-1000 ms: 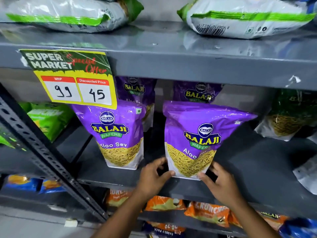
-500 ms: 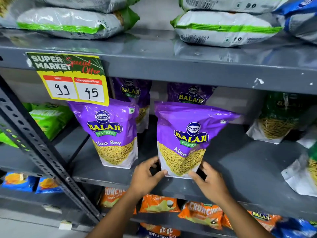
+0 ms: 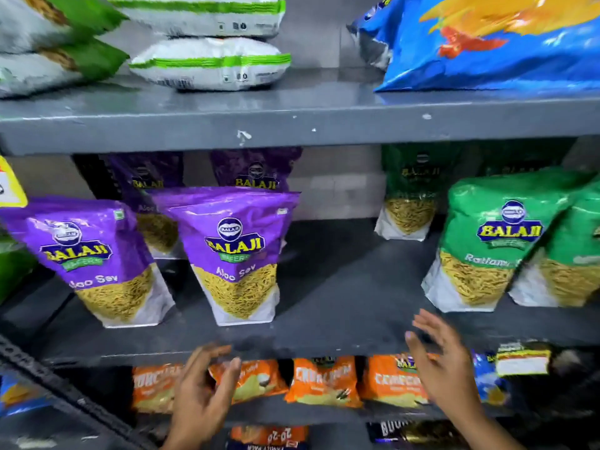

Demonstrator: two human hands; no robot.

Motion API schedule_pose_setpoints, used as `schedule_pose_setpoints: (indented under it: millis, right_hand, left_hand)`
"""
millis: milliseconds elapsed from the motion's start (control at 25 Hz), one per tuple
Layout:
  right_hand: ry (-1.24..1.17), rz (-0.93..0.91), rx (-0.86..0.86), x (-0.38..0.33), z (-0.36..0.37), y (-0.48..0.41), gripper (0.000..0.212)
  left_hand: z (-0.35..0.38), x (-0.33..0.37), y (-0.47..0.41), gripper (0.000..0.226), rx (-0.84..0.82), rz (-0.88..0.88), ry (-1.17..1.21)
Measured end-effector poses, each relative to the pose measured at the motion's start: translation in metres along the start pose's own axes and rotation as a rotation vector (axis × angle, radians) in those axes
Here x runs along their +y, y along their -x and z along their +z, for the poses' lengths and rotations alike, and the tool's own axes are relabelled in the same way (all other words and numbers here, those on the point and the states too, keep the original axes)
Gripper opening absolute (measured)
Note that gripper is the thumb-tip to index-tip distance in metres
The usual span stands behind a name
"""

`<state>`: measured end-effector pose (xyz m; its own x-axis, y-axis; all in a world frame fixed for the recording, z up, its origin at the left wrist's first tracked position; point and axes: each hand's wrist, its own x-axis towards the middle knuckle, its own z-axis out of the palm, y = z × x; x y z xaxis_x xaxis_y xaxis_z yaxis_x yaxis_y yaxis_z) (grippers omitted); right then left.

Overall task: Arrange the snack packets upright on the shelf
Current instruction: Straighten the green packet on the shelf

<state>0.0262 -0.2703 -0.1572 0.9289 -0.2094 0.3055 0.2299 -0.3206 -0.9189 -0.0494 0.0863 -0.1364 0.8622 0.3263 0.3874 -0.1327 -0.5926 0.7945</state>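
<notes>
A purple Aloo Sev packet point(image 3: 235, 254) stands upright on the grey middle shelf point(image 3: 341, 306), free of both hands. A second purple packet point(image 3: 94, 264) stands to its left, and two more stand behind them. At the right, green packets point(image 3: 493, 241) stand upright, with another green one point(image 3: 410, 196) further back. My left hand point(image 3: 201, 391) is open below the shelf's front edge, holding nothing. My right hand point(image 3: 444, 362) is open too, fingers spread, at the shelf's front edge between the purple and green packets.
The top shelf point(image 3: 292, 118) carries white-and-green bags point(image 3: 207, 63) lying flat and a large blue bag point(image 3: 493, 43). Orange packets point(image 3: 321, 381) fill the shelf below. A slotted metal upright point(image 3: 65, 394) slants across the lower left. A yellow price tag point(image 3: 9, 186) shows at the left edge.
Both hands have let go of the purple packet and dropped below the shelf edge, fingers open. The view has swung right, bringing the green packets into sight.
</notes>
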Motion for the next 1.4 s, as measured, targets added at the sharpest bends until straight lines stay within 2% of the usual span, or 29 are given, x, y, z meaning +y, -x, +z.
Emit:
schedule_pose_setpoints:
  millis: [80,200,320,480,560,640,760,880,1040,1160,1400]
  right_hand:
    - [0.085,0.027,0.159,0.017,-0.048,-0.020,0.049]
    - [0.190,0.049,0.192,0.028,-0.091,-0.058,0.053]
    - [0.159,0.135,0.075,0.025,-0.110,-0.091,0.042]
    - [0.058,0.245,0.124,0.025,-0.115,-0.115,0.029]
    - [0.087,0.274,0.119,0.028,-0.118,-0.120,0.026]
    - [0.136,0.246,0.048,0.029,-0.119,-0.123,0.025]
    - [0.146,0.206,-0.022,0.027,-0.117,-0.120,0.037]
    - [0.119,0.174,-0.049,0.028,-0.105,-0.115,0.045]
    - [-0.036,0.237,-0.125,0.030,-0.086,-0.109,0.061]
    - [-0.062,0.264,-0.155,0.029,-0.073,-0.105,0.059]
    - [-0.010,0.250,-0.157,0.031,-0.074,-0.111,0.062]
  left_hand:
    - [0.040,0.029,0.009,0.028,-0.106,0.051,0.037]
    - [0.116,0.086,0.005,0.027,-0.208,0.078,0.183]
    - [0.192,0.132,-0.016,0.039,-0.394,-0.096,0.357]
    - [0.258,0.181,-0.041,0.052,-0.594,-0.295,0.525]
    - [0.275,0.191,-0.046,0.057,-0.638,-0.295,0.604]
    - [0.286,0.193,-0.050,0.064,-0.662,-0.213,0.689]
    - [0.296,0.186,-0.049,0.066,-0.732,-0.115,0.685]
    - [0.294,0.168,-0.051,0.068,-0.730,-0.106,0.658]
    - [0.272,0.148,-0.058,0.076,-0.688,-0.158,0.672]
    - [0.258,0.137,-0.058,0.076,-0.665,-0.201,0.704]
    - [0.253,0.138,-0.047,0.080,-0.662,-0.215,0.598]
